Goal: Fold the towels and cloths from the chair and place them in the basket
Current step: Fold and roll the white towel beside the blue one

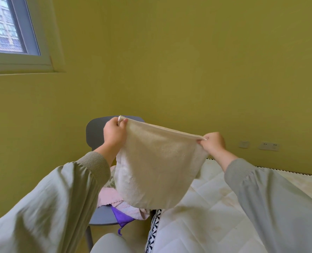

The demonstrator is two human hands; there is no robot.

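A beige towel (157,168) hangs in the air, stretched between both hands. My left hand (114,133) pinches its upper left corner. My right hand (213,145) pinches the upper right corner, a little lower. The towel's lower edge hangs over the grey chair (101,215) and the edge of the mattress. On the chair seat lie a pink cloth (108,197), a pale fluffy towel (131,210) and a purple cloth (121,219), partly hidden behind the held towel. No basket is in view.
A white quilted mattress (206,212) with a black-and-white patterned border fills the lower right. A yellow-green wall stands behind, with wall sockets (268,146) low on the right and a window (11,28) at the upper left. My knee (109,243) shows at the bottom.
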